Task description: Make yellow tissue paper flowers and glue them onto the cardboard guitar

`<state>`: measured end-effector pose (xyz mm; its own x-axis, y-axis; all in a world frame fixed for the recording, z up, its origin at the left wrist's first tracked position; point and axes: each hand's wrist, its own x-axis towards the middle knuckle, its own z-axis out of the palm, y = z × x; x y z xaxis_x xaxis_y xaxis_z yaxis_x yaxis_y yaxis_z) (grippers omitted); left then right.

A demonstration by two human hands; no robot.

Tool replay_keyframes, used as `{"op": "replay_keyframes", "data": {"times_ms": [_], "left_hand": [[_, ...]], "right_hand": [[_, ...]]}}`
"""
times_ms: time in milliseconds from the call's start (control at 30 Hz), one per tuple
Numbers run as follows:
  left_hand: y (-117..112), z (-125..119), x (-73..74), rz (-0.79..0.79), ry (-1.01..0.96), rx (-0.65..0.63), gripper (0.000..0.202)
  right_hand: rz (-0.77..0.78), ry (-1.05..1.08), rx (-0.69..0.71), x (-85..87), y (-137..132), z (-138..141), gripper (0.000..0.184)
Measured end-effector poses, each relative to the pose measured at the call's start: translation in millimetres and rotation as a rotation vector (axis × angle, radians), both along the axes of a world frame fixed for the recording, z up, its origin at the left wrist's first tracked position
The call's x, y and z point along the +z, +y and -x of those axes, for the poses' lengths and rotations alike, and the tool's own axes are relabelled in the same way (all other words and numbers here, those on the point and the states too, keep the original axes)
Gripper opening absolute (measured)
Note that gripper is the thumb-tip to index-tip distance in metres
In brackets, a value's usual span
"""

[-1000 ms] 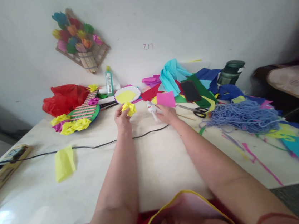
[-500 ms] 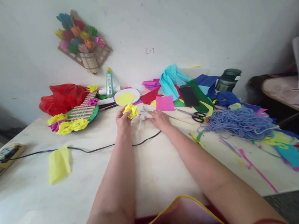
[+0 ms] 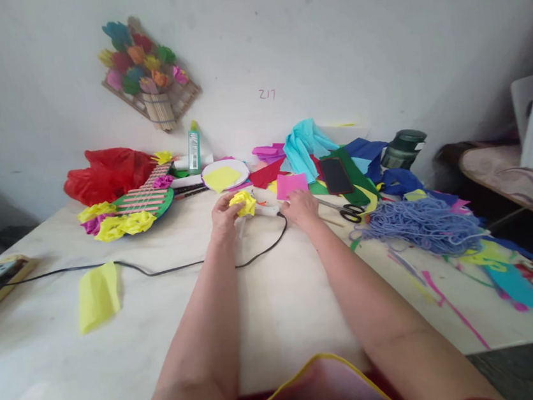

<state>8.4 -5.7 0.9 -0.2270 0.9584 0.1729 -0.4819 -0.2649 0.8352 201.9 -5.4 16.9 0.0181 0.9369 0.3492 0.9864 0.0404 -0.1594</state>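
My left hand is closed on a yellow crepe-paper flower, pinched at its left side. Just right of the flower lies a white glue gun, partly hidden behind it, with a black cord coming from its right end. My right hand is low over the table beside that end, palm down, apparently open and holding nothing that shows; its fingertips are partly hidden. Under and past it runs a thin stick, and a pink paper square lies behind its fingers.
A guitar-shaped craft with paper flowers stands left, near a yellow sheet and a power strip. Scissors, a phone, blue yarn and paper scraps lie right. A white-rimmed disc and glue bottle are behind.
My right hand has come off the glue gun and shifted right. My left hand has moved slightly right and down with the yellow flower. The view has tilted a little.
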Motion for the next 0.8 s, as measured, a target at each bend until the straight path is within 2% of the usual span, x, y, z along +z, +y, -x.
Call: {"op": "replay_keyframes", "data": {"times_ms": [267,567,800], "left_hand": [[-2,-1,-0.9,-0.022,0.067,-0.048,0.044],[2,1,-6.5,-0.056,0.094,-0.089,0.043],[1,1,-6.9,-0.048,0.08,-0.091,0.044]], "right_hand": [[0.224,-0.118,-0.054,-3.1,3,-13,0.033],[0.262,-0.133,-0.004,-0.5,6,-19,0.032],[0.156,-0.024,-0.008,-7.9,11,-24,0.031]]}}
